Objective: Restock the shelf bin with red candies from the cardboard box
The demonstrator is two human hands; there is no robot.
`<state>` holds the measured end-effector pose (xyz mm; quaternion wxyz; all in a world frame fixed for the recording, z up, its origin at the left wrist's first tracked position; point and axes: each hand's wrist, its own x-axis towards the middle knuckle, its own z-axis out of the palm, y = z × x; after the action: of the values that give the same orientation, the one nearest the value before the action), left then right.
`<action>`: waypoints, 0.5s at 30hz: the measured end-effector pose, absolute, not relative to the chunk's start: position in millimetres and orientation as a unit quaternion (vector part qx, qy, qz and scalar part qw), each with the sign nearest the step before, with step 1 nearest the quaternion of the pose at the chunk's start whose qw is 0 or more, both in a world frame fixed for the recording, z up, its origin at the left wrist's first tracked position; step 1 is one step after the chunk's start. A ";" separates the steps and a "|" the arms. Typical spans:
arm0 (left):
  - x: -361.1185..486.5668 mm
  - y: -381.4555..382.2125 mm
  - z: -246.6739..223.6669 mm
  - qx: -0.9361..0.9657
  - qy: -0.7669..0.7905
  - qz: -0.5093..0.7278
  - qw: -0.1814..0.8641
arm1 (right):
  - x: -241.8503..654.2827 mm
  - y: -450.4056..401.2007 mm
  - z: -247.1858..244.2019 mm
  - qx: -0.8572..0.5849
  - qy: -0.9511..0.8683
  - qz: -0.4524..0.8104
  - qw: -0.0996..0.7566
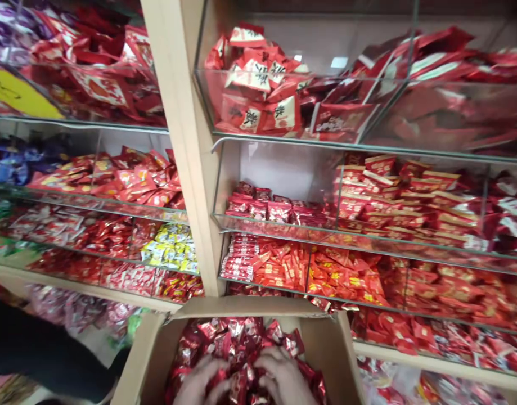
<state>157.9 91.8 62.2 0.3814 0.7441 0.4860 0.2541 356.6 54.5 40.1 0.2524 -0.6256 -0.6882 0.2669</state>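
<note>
Both hands, left hand and right hand, had their grips curled closed into the red foil candies, a jumbled heap pointing no single way, inside the cardboard box at 6 o'clock; glass shelves of red packets rose at 12 o'clock.

Glass shelf bins of red packets, yellow sweets, wooden upright

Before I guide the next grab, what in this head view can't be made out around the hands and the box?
- Left hand and right hand: fingers buried in candy packets, grip unclear; wrists cut by bottom edge.
- Cardboard box: bottom cut off, depth hidden.
- Packet print: motion-blurred.
- Dark sleeve: owner out of frame.
</note>
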 end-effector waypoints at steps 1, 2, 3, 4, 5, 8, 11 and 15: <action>157.0 94.4 68.8 0.713 0.503 0.271 0.407 | 361.6 51.2 45.0 -0.614 -0.678 0.275 0.298; 156.5 97.1 74.8 0.677 0.514 0.289 0.441 | 366.1 48.4 48.9 -0.608 -0.662 0.277 0.340; 156.5 99.7 80.1 0.640 0.518 0.304 0.479 | 369.9 46.2 51.6 -0.609 -0.643 0.277 0.373; 157.1 101.6 84.5 0.606 0.513 0.316 0.519 | 373.0 44.6 53.3 -0.614 -0.622 0.275 0.401; 158.3 102.7 88.1 0.570 0.504 0.327 0.560 | 375.3 43.4 54.5 -0.620 -0.600 0.275 0.424; 165.5 100.5 94.1 0.449 0.469 0.346 0.677 | 379.1 41.1 59.1 -0.651 -0.512 0.289 0.480; 176.6 94.0 97.5 0.385 0.412 0.324 0.760 | 379.3 39.7 70.4 -0.651 -0.427 0.325 0.536; 194.1 89.2 109.2 0.422 0.363 0.273 0.785 | 371.7 38.2 91.2 -0.596 -0.453 0.266 0.608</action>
<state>194.1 89.2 109.2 0.7846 0.4219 0.3632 0.2729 371.7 38.2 91.2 0.6077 -0.5957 -0.4530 0.2659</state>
